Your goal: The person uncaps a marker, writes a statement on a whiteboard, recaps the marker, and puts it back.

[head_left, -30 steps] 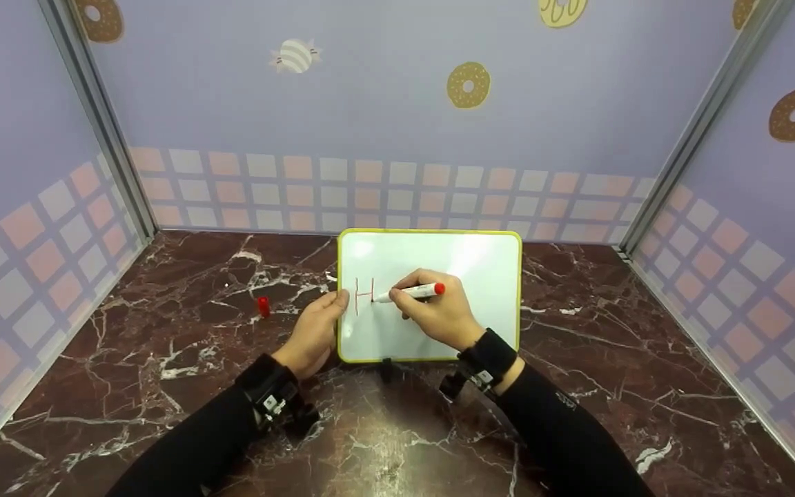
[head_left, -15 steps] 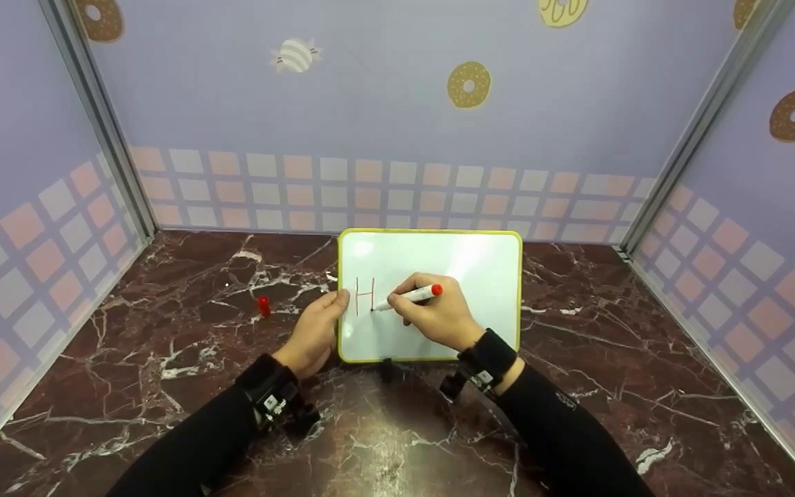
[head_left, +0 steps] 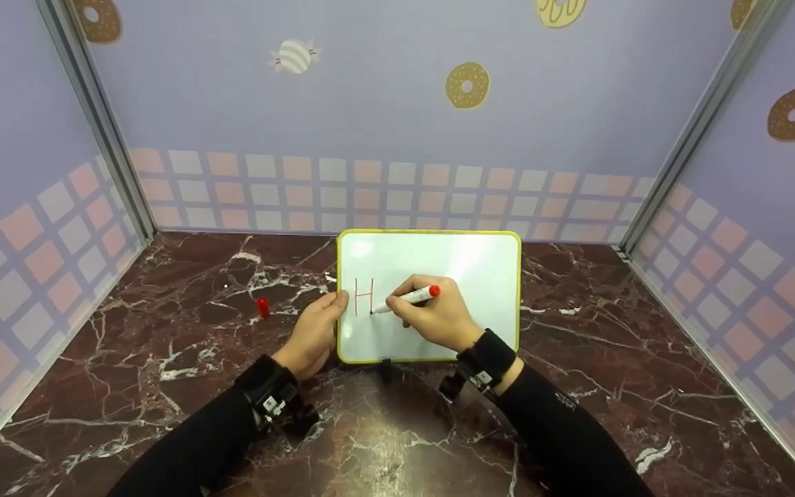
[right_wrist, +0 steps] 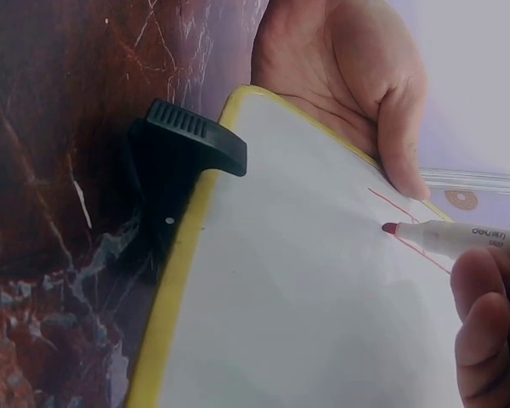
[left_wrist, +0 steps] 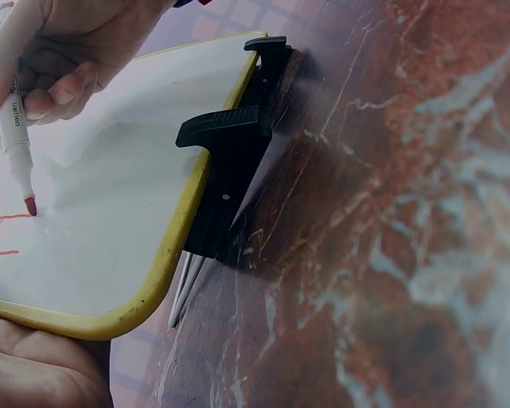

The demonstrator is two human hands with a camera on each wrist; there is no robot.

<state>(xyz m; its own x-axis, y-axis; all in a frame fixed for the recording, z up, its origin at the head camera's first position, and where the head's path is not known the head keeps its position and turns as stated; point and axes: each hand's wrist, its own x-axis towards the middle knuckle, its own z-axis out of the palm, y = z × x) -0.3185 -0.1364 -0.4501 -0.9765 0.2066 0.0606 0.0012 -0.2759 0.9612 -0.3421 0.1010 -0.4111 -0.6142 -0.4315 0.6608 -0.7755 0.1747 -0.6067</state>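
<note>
A yellow-framed whiteboard (head_left: 453, 262) leans upright on a black stand (left_wrist: 229, 161), whose clips hook over its lower edge. My left hand (head_left: 315, 331) grips the board's left edge, thumb on the front; its other fingers are mostly hidden behind. My right hand (head_left: 439, 314) pinches a white marker (head_left: 417, 295) with a red end. In the right wrist view the marker's red tip (right_wrist: 390, 228) is at the board's surface, at the end of a red line. A red letter H (head_left: 364, 295) stands near the board's left side.
A red marker cap (head_left: 263, 307) stands on the dark marbled tabletop (head_left: 183, 310), left of the left hand. Patterned wall panels (head_left: 384, 103) enclose the table at the back and both sides.
My right hand has moved the marker tip slightly down the board, lengthening the right stroke of the H. The left hand and the board have stayed in place.
</note>
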